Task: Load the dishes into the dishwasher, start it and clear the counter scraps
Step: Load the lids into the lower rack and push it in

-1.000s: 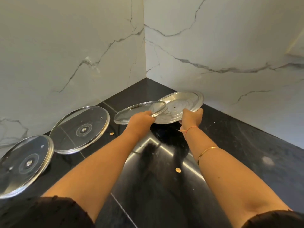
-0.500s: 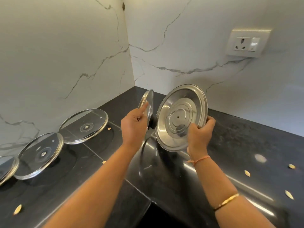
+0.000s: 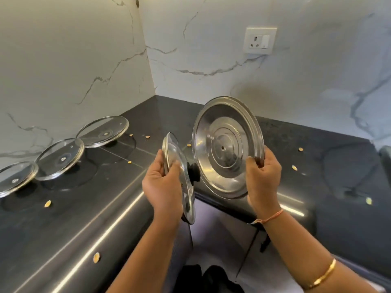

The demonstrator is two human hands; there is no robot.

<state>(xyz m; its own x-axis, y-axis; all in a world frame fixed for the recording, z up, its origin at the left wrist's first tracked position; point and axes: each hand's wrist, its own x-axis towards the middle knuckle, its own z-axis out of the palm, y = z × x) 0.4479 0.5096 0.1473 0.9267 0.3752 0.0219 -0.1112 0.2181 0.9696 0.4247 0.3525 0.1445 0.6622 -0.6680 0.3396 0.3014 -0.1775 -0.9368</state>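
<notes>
Black counter (image 3: 63,218) spreads below you, strewn with scraps (image 3: 47,203). Your left hand (image 3: 163,187) grips a glass lid (image 3: 186,197) by its rim, your right hand (image 3: 262,178) a steel lid (image 3: 226,146). Both stand on edge, just apart, the knob (image 3: 194,172) between. Three more glass lids (image 3: 60,158) lie leftward, nearer your left hand.

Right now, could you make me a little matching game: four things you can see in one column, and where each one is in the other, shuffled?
Things:
1. steel lid
2. knobbed glass lid
3. wall socket
4. far glass lid

Places:
A. on the marble wall
B. held in the left hand
C. resting on the dark counter
D. held in the right hand

Pairs: 1-D, 2-B, 3-A, 4-C
</notes>
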